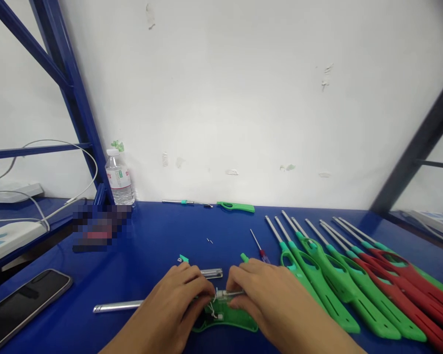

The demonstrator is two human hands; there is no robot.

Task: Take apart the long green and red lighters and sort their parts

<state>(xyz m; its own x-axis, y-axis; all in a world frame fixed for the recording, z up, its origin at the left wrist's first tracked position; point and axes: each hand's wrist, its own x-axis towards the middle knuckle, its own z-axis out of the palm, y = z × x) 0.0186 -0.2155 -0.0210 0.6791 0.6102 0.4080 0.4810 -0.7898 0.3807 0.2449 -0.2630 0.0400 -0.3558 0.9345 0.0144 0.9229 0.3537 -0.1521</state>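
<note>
evidently, the open green shell (239, 322) lay under left hand (180, 297) and right hand (264, 290), neither nearer, its long axis left-to-right, well short of the far edge of the table (151, 231). left bent over white wires (211, 310), grip hidden; right pinched a slim rod (234, 293).

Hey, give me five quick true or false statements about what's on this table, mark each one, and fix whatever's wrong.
1. The left hand and right hand are at the open green casing. True.
2. The screwdriver is in the left hand. False: the screwdriver lies on the blue table, beyond the right hand.
3. The water bottle is tipped over. False: the water bottle stands upright near the wall.
4. Green lighters and red lighters lie side by side on the right. True.
5. The phone lies among the lighters. False: the phone is at the far left.
</note>
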